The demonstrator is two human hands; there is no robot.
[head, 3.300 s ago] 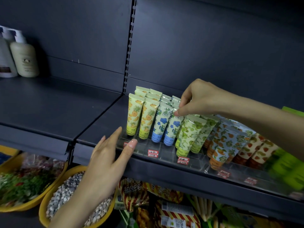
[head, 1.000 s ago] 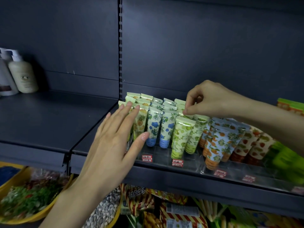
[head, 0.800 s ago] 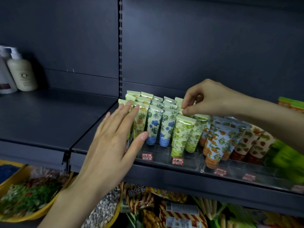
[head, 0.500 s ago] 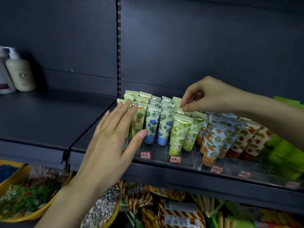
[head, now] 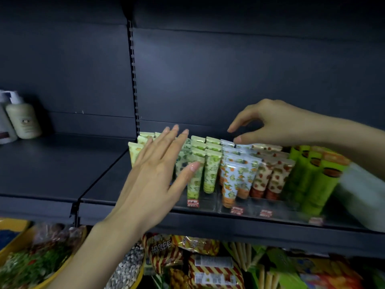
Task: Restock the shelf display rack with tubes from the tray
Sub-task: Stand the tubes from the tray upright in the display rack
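Note:
Rows of patterned tubes stand cap-down in a clear display rack on the dark shelf: yellow ones, green-leaf ones, orange-fruit ones and strawberry ones. My left hand is flat with straight fingers in front of the left rows, hiding several tubes; whether it touches them I cannot tell. Above the back of the orange-fruit rows hovers my right hand, thumb and fingers apart, holding nothing. No tray is in view.
Taller bright green tubes stand at the rack's right end beside a blurred white object. Lotion bottles sit far left on the shelf. Below are yellow baskets, beans and snack packs.
My right hand has let go of the tube top it pinched and risen with fingers spread. My left hand has slid right and up across the left rows.

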